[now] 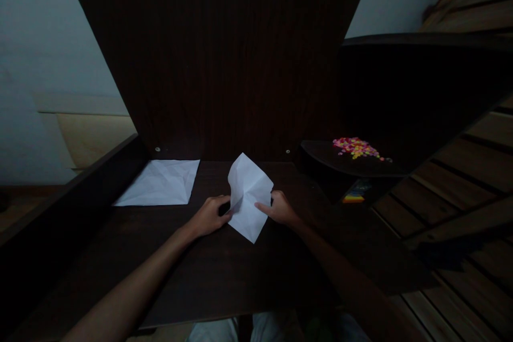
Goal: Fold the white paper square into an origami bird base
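Observation:
A white creased sheet of paper [249,196] stands partly folded up from the dark wooden desk [216,272] in the middle. My left hand [209,216] pinches its left edge with closed fingers. On the sheet's right side, my right hand [279,208] holds it, the index finger pressing on the paper's face. A second white sheet with crease lines [159,182] lies flat on the desk to the left, apart from both hands.
A dark upright back panel [216,59] rises behind the desk. A side shelf [320,152] at the right carries a heap of small colourful pieces [355,147]; a rainbow-coloured item [356,192] lies below it. Wooden floorboards [460,187] lie to the right.

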`<state>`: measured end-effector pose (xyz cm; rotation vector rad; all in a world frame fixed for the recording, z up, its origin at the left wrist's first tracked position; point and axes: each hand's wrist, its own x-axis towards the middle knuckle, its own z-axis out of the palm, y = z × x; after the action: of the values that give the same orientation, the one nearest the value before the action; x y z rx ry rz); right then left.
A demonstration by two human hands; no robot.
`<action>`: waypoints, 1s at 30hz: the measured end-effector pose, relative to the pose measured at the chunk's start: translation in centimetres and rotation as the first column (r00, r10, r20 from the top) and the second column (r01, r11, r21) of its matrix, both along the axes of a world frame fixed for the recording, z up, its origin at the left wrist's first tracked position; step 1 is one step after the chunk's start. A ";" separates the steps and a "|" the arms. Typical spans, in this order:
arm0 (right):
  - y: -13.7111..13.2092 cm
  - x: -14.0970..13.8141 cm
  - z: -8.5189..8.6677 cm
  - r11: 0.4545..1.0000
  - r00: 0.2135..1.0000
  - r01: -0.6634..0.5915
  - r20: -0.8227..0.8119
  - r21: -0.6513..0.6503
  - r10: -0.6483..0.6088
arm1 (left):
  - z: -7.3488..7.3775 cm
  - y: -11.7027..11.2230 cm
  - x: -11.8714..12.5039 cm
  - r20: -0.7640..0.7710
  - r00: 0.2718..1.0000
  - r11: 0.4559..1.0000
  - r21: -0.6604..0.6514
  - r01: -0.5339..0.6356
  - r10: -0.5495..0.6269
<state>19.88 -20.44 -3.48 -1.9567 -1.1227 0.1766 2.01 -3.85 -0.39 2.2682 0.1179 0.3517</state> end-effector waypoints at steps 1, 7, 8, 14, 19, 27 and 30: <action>0.0 0.0 0.0 1.000 1.000 -0.006 -0.016 -0.004 0.006 | -0.1 0.0 0.0 0.012 1.000 1.000 0.022 0.001 -0.001; 0.2 -0.1 0.3 0.997 0.996 0.058 -0.076 0.056 -0.054 | -0.4 0.1 0.2 0.039 0.999 1.000 -0.005 -0.020 0.020; 0.2 -0.1 0.4 0.996 0.995 0.064 -0.083 0.062 -0.059 | -0.4 0.2 0.2 0.023 0.999 1.000 -0.003 -0.031 0.031; 0.3 -0.1 0.3 0.995 0.991 0.092 -0.106 0.048 -0.086 | -0.6 0.5 0.1 0.054 0.993 0.995 -0.017 -0.101 0.102; 0.3 0.0 0.2 0.991 0.986 0.133 -0.102 0.010 -0.132 | -1.2 0.9 0.1 0.018 0.992 0.991 0.030 -0.129 0.128; 0.3 -0.2 -0.3 0.994 0.993 0.100 -0.063 0.048 -0.097 | -1.1 0.8 0.1 0.039 0.995 0.993 0.069 -0.091 0.089; 0.2 -0.2 -0.4 0.999 0.999 0.032 -0.001 0.035 -0.032 | -1.1 0.7 0.1 0.043 0.999 0.988 0.148 -0.035 0.029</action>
<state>19.70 -20.23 -3.87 -1.9423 -1.0865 0.1385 2.08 -3.14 -1.50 2.4068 0.1110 0.4358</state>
